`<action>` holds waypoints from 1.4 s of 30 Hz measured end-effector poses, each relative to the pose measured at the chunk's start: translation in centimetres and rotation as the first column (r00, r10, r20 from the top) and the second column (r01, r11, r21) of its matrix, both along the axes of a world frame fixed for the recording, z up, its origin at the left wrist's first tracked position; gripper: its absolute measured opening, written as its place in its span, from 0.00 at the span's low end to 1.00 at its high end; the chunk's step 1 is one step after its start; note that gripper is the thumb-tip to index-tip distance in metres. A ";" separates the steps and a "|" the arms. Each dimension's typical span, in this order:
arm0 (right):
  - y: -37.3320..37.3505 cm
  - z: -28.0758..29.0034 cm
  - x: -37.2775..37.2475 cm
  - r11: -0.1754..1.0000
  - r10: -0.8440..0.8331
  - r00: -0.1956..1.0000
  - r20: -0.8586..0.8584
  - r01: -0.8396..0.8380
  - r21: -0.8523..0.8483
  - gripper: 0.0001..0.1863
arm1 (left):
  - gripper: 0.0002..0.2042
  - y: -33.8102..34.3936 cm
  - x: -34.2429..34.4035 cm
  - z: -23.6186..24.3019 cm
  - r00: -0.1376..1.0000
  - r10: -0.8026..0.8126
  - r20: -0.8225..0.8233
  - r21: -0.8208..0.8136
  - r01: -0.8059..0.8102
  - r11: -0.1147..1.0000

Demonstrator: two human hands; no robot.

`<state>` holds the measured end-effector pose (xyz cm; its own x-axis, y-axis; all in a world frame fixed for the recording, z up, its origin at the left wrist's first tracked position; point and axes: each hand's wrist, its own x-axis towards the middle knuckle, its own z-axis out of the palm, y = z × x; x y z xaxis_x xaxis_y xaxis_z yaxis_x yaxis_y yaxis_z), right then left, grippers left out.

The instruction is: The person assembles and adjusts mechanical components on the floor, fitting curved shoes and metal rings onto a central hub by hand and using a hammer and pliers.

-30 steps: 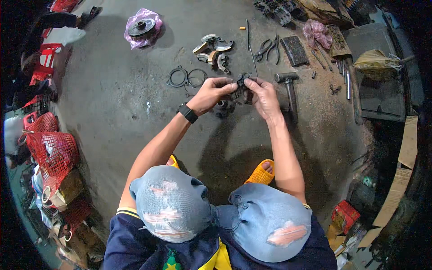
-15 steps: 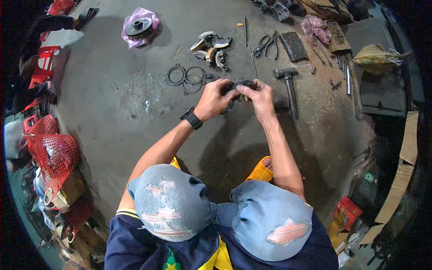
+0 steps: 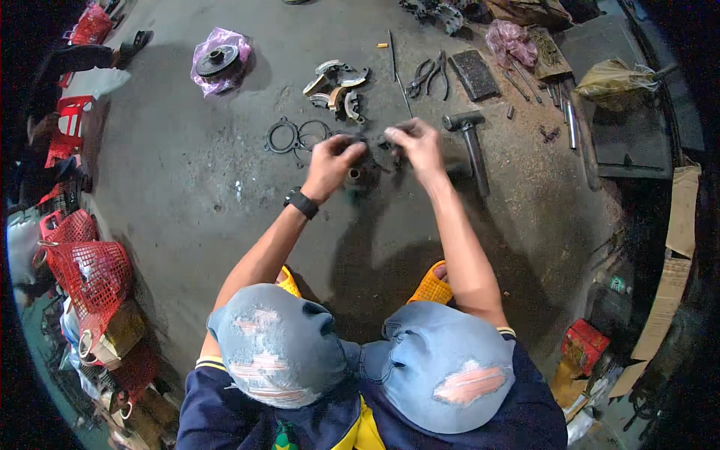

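Handling is being done left of the hammer (image 3: 473, 150), a dark part (image 3: 384, 142) being pinched by the right hand (image 3: 421, 148), the left hand's (image 3: 328, 165) grasp being indiscernible, fingertip control seemingly being needed next.

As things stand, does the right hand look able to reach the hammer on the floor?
Probably yes: the hammer lies close beside the right hand, and nothing visible blocks the way, though blur hides whether this hand is free.

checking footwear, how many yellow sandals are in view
2: the left sandal, beyond the left knee, and the right sandal, beyond the right knee, both partly covered. More may be hidden.
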<state>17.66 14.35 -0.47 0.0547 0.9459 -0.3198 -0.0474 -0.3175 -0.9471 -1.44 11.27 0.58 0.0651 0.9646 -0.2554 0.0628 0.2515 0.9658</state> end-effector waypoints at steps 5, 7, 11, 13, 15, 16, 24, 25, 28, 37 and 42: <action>3.9 -3.1 2.8 0.945 0.255 0.705 0.662 -0.327 -0.016 0.19 | 0.14 -0.5 -6.7 -2.5 0.990 0.142 -0.016 -0.014 -0.142 0.990; 4.5 -0.9 1.0 0.926 0.264 0.581 0.769 -0.375 -0.035 0.25 | 0.13 -1.9 -11.1 -2.8 0.968 0.159 -0.194 -0.002 -0.163 0.987; 3.6 0.4 0.8 0.904 0.343 0.453 0.823 -0.396 -0.158 0.28 | 0.13 -4.3 -17.7 -3.3 0.785 0.095 -0.612 0.053 -0.079 0.995; 2.5 0.1 0.3 0.858 0.438 0.349 0.829 -0.437 -0.269 0.23 | 0.15 -4.2 -16.7 -2.3 0.578 0.146 -0.803 0.193 0.020 0.981; 2.4 -1.0 1.3 0.868 0.437 0.367 0.821 -0.410 -0.279 0.22 | 0.19 -3.1 -14.4 -1.3 0.438 0.271 -0.857 0.365 0.144 0.920; 2.4 -1.3 2.5 0.878 0.437 0.388 0.812 -0.380 -0.291 0.20 | 0.19 -2.1 -11.9 -0.8 0.522 0.315 -0.792 0.461 0.173 0.870; 0.7 9.9 -0.8 0.677 0.368 0.203 0.907 -0.728 -0.112 0.29 | 0.23 3.4 -0.7 3.9 0.669 -0.478 -0.569 0.310 0.713 0.629; 1.2 10.1 -0.7 0.646 0.375 0.234 0.897 -0.760 -0.071 0.29 | 0.21 4.1 0.0 4.0 0.705 -0.468 -0.533 0.335 0.683 0.649; 2.1 12.7 -1.1 0.664 0.509 0.286 0.812 -0.731 -0.158 0.30 | 0.20 5.1 -0.4 6.0 0.766 -0.516 -0.383 0.240 0.622 0.745; -0.3 5.6 -0.9 0.963 0.260 0.937 -0.236 -0.269 -0.009 0.17 | 0.26 2.2 -2.1 3.3 0.775 0.007 0.632 -0.150 0.113 0.982; -0.4 4.0 -1.7 0.969 0.241 0.952 -0.188 -0.247 -0.011 0.10 | 0.23 1.6 -1.6 1.9 0.721 0.069 0.689 -0.223 0.121 0.967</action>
<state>16.01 13.97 3.55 -0.2389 0.9114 -0.3350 -0.1362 -0.3731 -0.9177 -3.00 12.88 2.51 0.3380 0.8750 -0.3465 -0.5829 0.4837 0.6529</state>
